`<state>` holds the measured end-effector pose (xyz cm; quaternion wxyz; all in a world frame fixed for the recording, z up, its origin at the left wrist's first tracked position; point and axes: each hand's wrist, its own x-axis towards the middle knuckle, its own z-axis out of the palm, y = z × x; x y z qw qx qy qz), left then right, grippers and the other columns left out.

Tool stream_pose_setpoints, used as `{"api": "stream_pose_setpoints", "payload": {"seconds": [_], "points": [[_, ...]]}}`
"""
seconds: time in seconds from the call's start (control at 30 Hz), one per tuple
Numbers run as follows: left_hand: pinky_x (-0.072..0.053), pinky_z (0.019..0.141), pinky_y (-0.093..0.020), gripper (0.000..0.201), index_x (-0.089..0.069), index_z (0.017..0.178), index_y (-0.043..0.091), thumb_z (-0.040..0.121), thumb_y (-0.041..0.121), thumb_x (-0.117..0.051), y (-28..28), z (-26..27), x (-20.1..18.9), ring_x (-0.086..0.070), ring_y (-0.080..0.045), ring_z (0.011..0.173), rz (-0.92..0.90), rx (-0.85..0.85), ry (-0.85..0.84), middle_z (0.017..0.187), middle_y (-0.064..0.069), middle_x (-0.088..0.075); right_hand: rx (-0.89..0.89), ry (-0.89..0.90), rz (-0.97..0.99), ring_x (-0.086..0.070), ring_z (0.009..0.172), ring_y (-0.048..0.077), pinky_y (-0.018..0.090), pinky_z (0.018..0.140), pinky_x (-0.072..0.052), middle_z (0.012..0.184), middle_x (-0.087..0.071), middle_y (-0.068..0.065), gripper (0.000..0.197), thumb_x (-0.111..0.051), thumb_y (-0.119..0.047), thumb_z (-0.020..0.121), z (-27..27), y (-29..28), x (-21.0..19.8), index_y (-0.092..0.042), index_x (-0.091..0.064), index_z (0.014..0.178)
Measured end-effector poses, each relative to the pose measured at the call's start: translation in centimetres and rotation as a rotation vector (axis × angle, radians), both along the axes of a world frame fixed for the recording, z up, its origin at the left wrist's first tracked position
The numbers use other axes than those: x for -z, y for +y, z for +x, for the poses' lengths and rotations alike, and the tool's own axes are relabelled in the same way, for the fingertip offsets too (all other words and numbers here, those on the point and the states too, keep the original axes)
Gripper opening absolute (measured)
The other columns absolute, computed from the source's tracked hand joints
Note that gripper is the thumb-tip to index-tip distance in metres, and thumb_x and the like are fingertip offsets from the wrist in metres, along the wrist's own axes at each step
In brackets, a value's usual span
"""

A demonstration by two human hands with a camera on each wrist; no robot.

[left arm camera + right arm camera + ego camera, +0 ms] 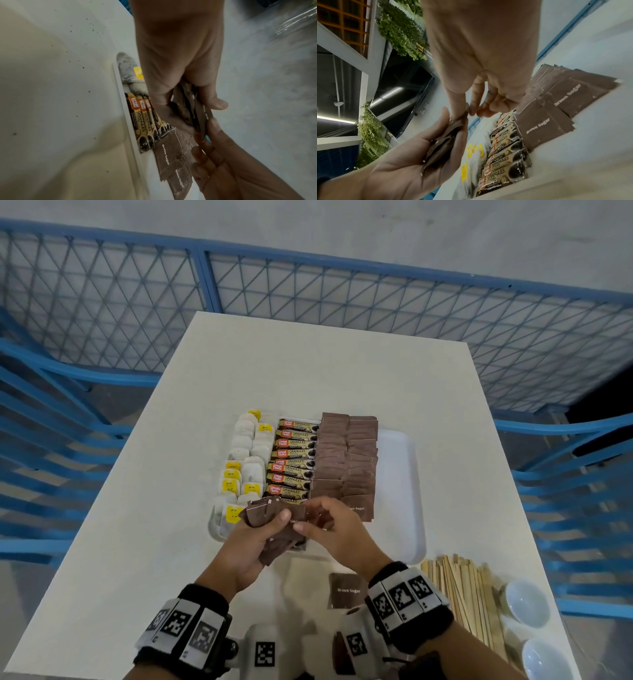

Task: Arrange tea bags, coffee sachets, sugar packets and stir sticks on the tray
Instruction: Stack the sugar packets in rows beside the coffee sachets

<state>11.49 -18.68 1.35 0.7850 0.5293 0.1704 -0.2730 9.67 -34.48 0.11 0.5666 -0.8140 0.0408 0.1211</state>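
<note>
Both hands met over the tray's (407,491) near rim: the left hand (250,546) gripped a fan of brown sugar packets (274,525), and the right hand (337,529) pinched one off it. Sugar was the step in hand; next, that packet likely joins the sugar rows (346,460). Bare tray lay to their right, with stir sticks (469,594) waiting on the table (308,371).

A white tray (400,474) sat on the table, holding three columns. Tea bags (245,460) with yellow tags filled the left side, coffee sachets (291,460) lay overlapped in the middle, and brown sugar packets (346,460) overlapped in two rows to their right. A fanned bunch of sugar packets (270,529) was held above the tray's near edge. One loose sugar packet (347,590) lay on the table near the tray, and wooden stir sticks (462,594) were heaped to its right.
</note>
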Motion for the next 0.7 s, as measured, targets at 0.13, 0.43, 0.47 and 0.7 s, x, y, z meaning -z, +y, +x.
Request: {"api": "stream_pose_setpoints", "payload": {"seconds": [0.13, 0.43, 0.47, 0.7], "points": [[-0.058, 0.065, -0.029, 0.028, -0.077, 0.073, 0.016, 0.088, 0.016, -0.054, -0.2, -0.1, -0.2, -0.068, -0.019, 0.068, 0.016, 0.016, 0.019, 0.08, -0.013, -0.069, 0.024, 0.017, 0.121, -0.056, 0.069, -0.001, 0.013, 0.065, -0.046, 0.08, -0.061, -0.004, 0.019, -0.071, -0.014, 0.081, 0.0, 0.0, -0.3, -0.026, -0.056, 0.083], [-0.057, 0.061, -0.028, 0.014, -0.063, 0.096, 0.008, 0.086, 0.018, -0.061, -0.1, 0.3, 0.4, -0.068, -0.016, 0.059, 0.007, 0.005, 0.123, 0.071, -0.009, -0.071, 0.048, -0.277, 0.051, -0.06, 0.072, 0.009, 0.014, 0.068, -0.049, 0.083, -0.059, -0.001, 0.014, -0.069, -0.003, 0.072, -0.7, -0.7, 0.2, -0.013, -0.06, 0.079], [-0.057, 0.059, -0.026, 0.008, -0.064, 0.094, 0.008, 0.086, 0.009, -0.062, -0.1, 0.3, 0.3, -0.068, -0.015, 0.059, 0.022, 0.002, 0.123, 0.072, -0.008, -0.071, 0.013, -0.308, 0.028, -0.06, 0.076, 0.007, 0.013, 0.071, -0.05, 0.088, -0.056, -0.004, 0.014, -0.069, -0.001, 0.072, -0.9, -0.7, 0.4, -0.009, -0.063, 0.082], [-0.058, 0.059, -0.024, 0.024, -0.064, 0.103, 0.007, 0.081, -0.003, -0.063, 0.2, -0.1, 0.6, -0.071, -0.017, 0.066, 0.111, 0.044, 0.076, 0.081, -0.006, -0.073, 0.027, -0.04, 0.139, -0.066, 0.073, 0.005, 0.019, 0.07, -0.054, 0.101, -0.062, -0.002, 0.032, -0.073, -0.009, 0.078, -1.2, -1.3, -0.1, -0.033, -0.059, 0.096]]}}
